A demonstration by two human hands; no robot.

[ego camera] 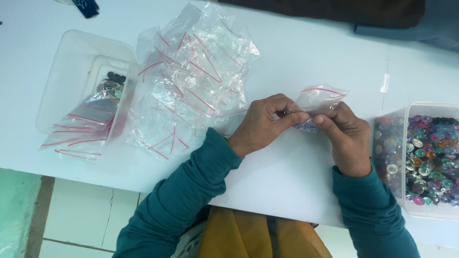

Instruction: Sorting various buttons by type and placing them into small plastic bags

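White table, smooth top, evenly lit with soft shadows; a seam runs across it at right. Near edge overhangs a floor of pale square tiles with dark grout. Green strip at far left beside a brown border. Dark fabric along the table's far edge.

Even, bright diffuse light is falling; glare is showing on plastic bags; table edges are staying sharp.

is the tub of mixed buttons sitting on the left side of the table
No, the tub of mixed buttons sits at the right edge of the table, beside the right hand.
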